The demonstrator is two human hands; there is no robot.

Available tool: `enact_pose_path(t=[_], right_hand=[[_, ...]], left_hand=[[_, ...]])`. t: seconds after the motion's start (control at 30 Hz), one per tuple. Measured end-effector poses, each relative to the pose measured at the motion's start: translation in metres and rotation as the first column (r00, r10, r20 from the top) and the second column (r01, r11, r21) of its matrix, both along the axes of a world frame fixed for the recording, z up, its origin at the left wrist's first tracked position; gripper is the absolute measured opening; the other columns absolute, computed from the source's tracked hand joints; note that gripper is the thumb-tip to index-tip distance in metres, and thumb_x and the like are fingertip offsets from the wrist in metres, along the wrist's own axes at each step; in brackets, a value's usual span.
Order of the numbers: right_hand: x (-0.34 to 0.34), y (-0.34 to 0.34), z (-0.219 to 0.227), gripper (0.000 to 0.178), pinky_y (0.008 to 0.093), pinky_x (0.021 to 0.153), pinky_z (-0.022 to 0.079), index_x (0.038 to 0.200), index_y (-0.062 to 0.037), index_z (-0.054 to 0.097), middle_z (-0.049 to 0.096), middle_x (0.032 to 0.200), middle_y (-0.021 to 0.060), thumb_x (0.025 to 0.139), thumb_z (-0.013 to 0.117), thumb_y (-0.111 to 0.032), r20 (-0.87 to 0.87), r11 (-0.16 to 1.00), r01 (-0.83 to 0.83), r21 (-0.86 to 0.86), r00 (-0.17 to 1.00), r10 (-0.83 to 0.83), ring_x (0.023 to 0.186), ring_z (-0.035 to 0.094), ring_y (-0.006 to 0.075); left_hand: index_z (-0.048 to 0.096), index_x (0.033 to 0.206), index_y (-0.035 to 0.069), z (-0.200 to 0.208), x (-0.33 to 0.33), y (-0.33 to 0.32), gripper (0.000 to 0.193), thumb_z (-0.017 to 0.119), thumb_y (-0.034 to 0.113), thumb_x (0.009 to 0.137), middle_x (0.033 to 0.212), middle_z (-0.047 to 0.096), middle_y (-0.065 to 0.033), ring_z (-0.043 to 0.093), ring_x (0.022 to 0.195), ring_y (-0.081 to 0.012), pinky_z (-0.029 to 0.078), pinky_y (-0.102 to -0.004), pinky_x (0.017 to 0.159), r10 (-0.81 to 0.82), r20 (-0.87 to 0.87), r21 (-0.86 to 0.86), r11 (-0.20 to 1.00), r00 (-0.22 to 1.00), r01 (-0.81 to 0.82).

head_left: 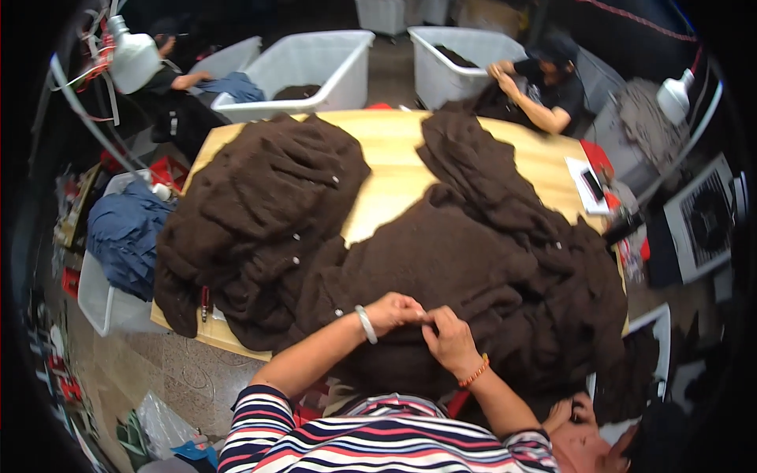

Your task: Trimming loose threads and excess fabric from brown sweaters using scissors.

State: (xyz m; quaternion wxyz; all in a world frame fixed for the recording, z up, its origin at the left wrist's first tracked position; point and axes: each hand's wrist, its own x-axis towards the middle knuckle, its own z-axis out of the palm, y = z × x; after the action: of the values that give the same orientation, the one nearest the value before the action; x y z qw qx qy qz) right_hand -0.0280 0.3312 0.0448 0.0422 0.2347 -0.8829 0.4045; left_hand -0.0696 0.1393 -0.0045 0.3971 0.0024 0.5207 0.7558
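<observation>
Dark brown knit garments [434,244] are spread over the near half of a light wooden table [392,162]. Above them my left hand [394,313], with a pale bangle at its wrist, is closed in a pinch. My right hand [451,339], wearing an orange beaded bracelet, pinches close beside it, the fingertips of both almost touching. Whatever lies between the fingers is too small to make out. A large heap of brown garments [268,181] is piled on the left of the table, with small pale spots on it.
A white bin [359,71] and another white bin [418,67] stand beyond the table, with co-workers seated near them. Blue cloth [130,236] fills a tub at the left. A phone [591,185] lies on paper at the right edge. Another person's hand [579,410] shows at lower right.
</observation>
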Motion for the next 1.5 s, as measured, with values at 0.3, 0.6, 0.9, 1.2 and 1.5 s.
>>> enact_pose_path(t=[0.3,0.6,0.9,1.2,1.5], right_hand=[[-0.003,-0.005,-0.005,0.021,0.0407,0.066,0.052,0.099,-0.0015,0.059,0.061,0.088,0.0166,0.079,0.065,-0.004,0.143,0.992,0.066,-0.111,0.988,-0.05,0.077,0.063,0.0344],[-0.008,0.008,-0.016,0.019,0.0314,0.058,0.055,0.096,0.0016,0.063,0.064,0.086,0.0165,0.079,0.068,-0.005,0.135,0.993,0.011,-0.12,0.991,0.006,0.065,0.067,0.0247],[-0.014,0.016,-0.01,0.019,0.037,0.069,0.053,0.096,0.0038,0.062,0.064,0.088,0.0189,0.08,0.066,-0.006,0.267,0.994,-0.064,-0.087,0.96,0.085,0.076,0.065,0.0312],[-0.015,0.013,-0.015,0.016,0.0434,0.079,0.051,0.094,0.0048,0.063,0.062,0.092,0.0212,0.081,0.06,-0.002,0.294,0.997,-0.038,-0.071,0.954,0.057,0.087,0.062,0.0383],[-0.029,0.026,-0.012,0.015,0.0371,0.069,0.051,0.088,0.0021,0.069,0.065,0.079,0.0173,0.075,0.064,-0.002,0.359,0.983,-0.094,-0.155,0.922,0.144,0.075,0.065,0.0308]], left_hand=[[0.065,0.094,0.003,0.003,-0.001,-0.006,0.014,0.068,0.017,0.09,0.08,0.06,0.0047,0.05,0.071,-0.0037,0.04,-0.0182,0.065,-0.024,0.16,0.135,0.991,0.987,0.002],[0.064,0.101,-0.004,0.025,0.024,0.005,0.02,0.067,-0.001,0.082,0.087,0.067,-0.0105,0.066,0.081,-0.0216,0.052,-0.0315,0.072,-0.015,-0.688,-0.279,0.929,0.726,-0.245],[0.066,0.091,-0.003,0.029,0.023,0.01,0.01,0.063,-0.001,0.081,0.082,0.065,-0.0165,0.065,0.075,-0.0299,0.051,-0.0343,0.068,-0.157,-0.787,-0.412,0.854,0.597,-0.318],[0.068,0.09,-0.001,0.007,0.02,0.007,0.01,0.066,0.006,0.084,0.081,0.07,-0.0121,0.066,0.073,-0.0162,0.05,-0.0286,0.069,-0.037,-0.568,-0.448,0.852,0.822,-0.272],[0.068,0.092,-0.002,0.015,0.012,0.004,0.01,0.063,0.005,0.086,0.079,0.068,-0.0058,0.061,0.074,-0.0098,0.049,-0.0255,0.07,-0.186,-0.578,-0.487,0.86,0.795,-0.153]])
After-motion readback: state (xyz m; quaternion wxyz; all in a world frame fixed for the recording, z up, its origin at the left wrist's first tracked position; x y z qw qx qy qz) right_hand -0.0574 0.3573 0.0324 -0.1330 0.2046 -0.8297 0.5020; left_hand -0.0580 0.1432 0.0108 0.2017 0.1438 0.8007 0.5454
